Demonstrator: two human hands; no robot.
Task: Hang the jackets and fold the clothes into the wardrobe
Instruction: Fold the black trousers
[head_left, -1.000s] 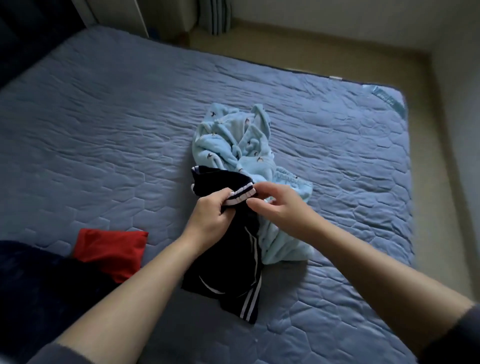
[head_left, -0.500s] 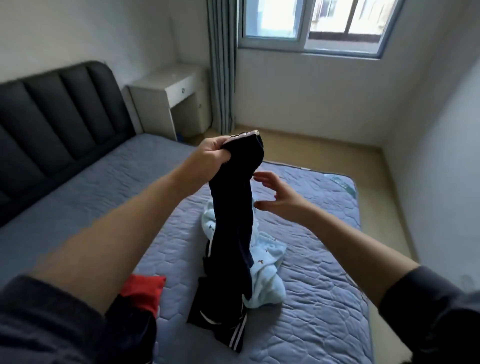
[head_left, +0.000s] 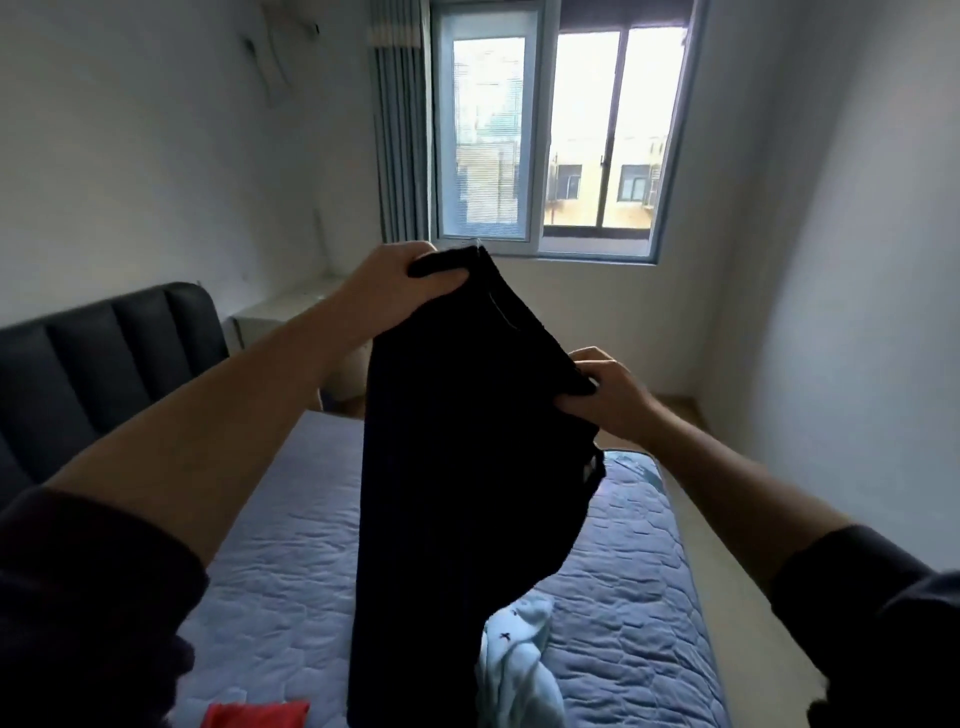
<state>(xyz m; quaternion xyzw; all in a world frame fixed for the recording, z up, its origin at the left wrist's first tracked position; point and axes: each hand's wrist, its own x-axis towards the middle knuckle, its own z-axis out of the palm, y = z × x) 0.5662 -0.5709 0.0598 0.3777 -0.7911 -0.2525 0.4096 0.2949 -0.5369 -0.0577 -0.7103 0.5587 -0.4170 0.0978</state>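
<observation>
Both grips are clamped on cloth, and we hold it high: our left grip (head_left: 410, 275) pinches the top corner of the black garment (head_left: 457, 467), fingers curled over the edge and thumb beneath, up at the level of the window sill. Our right grip (head_left: 608, 395) sits lower and off to the right, thumb and fingers pinched on the same top edge, so that edge slopes down from left to right between the two. The garment hangs in the air in front of us, above the bed (head_left: 623, 597), and its lower end runs out of the bottom of the view, so we cannot tell whether it touches the mattress. Just behind it, on the quilted blue-grey cover, lies a crumpled light blue garment (head_left: 519, 665) with small dark marks. A red cloth (head_left: 254, 716) peeks in at the bottom edge, left of the hanging fabric. Our forearms are bare, with dark sleeves (head_left: 78, 597) bunched near the elbows. Over on the left stands the dark padded headboard (head_left: 104, 343), with a pale bedside cabinet (head_left: 280, 317) beyond it in the corner. A striped curtain (head_left: 400, 130) hangs beside the window (head_left: 545, 145), and a yellowish building shows through the glass.
</observation>
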